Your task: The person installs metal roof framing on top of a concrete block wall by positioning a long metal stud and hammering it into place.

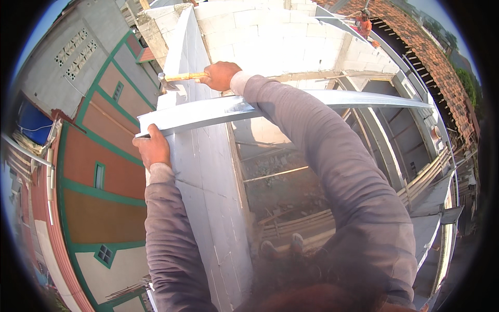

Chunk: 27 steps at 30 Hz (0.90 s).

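Observation:
My left hand (152, 147) is closed around the near-left end of a long, shiny metal channel (208, 115). The channel lies across the top of a grey block wall (200, 182) and stretches far to the right, passing under my right forearm. My right hand (222, 76) grips the wooden handle of a hammer (183, 77) just beyond the channel. The hammer's head is at the left, above the wall top close to a small pale block (167, 100). A gap separates the hammer from the channel.
On the right, the wall drops to a lower room with bamboo poles (296, 229) and rubble. A painted house wall (104, 166) stands left, below. White block walls (260, 44) rise ahead. A person (364, 26) is at the far right near a tiled roof (416, 39).

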Available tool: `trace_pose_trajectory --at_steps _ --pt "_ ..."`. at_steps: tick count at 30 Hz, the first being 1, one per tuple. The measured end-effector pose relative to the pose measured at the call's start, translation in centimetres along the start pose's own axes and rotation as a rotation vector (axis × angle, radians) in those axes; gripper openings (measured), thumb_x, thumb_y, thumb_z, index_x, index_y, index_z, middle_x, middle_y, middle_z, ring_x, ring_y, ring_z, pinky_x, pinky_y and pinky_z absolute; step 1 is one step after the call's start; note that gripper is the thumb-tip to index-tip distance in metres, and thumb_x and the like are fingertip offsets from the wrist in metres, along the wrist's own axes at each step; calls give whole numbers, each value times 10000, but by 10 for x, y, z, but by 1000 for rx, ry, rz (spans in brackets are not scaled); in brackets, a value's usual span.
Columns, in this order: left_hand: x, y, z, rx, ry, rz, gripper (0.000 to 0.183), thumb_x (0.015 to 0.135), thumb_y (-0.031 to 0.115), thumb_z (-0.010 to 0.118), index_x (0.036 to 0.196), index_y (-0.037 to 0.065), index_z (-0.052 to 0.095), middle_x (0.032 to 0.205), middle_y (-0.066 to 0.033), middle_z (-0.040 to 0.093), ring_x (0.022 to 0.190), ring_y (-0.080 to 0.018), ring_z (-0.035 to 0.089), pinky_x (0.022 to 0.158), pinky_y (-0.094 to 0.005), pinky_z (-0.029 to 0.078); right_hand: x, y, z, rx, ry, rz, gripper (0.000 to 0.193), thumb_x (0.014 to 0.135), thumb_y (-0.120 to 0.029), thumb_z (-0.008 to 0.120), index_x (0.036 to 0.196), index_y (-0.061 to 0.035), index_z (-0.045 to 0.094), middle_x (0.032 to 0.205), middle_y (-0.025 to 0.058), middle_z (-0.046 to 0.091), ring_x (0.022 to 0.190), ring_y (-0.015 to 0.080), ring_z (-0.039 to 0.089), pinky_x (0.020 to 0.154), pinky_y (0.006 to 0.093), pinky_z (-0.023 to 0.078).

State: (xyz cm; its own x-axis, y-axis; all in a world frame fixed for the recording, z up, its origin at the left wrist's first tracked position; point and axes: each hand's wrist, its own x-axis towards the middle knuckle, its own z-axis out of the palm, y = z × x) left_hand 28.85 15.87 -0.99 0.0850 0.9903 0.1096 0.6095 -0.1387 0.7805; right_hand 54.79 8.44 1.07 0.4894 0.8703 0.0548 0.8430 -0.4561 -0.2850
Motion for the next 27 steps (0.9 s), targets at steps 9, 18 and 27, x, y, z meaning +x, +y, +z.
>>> trace_pose_trajectory --at_steps 9,18,27 --pt "-4 3 -2 22 -25 -32 677 892 453 466 1329 -59 390 1183 -267 641 1127 -429 614 969 -470 462 15 9 7 31 -121 28 563 985 -535 486 1188 -52 692 1098 174 712 1008 345 681 897 462 521" --pt "-3 5 -1 -17 -62 -34 737 884 484 475 1361 -70 389 1258 -266 611 1187 -421 579 1012 -454 431 21 15 4 13 -130 -3 589 975 -554 489 1172 -35 688 1095 192 707 1015 347 675 879 452 517" --pt "-2 3 -9 -33 -75 -38 751 885 470 477 1358 -103 368 1256 -282 609 1191 -425 583 1018 -453 434 13 -3 13 -78 -90 -42 567 984 -547 489 1143 -45 698 1014 170 714 966 342 680 872 457 520"
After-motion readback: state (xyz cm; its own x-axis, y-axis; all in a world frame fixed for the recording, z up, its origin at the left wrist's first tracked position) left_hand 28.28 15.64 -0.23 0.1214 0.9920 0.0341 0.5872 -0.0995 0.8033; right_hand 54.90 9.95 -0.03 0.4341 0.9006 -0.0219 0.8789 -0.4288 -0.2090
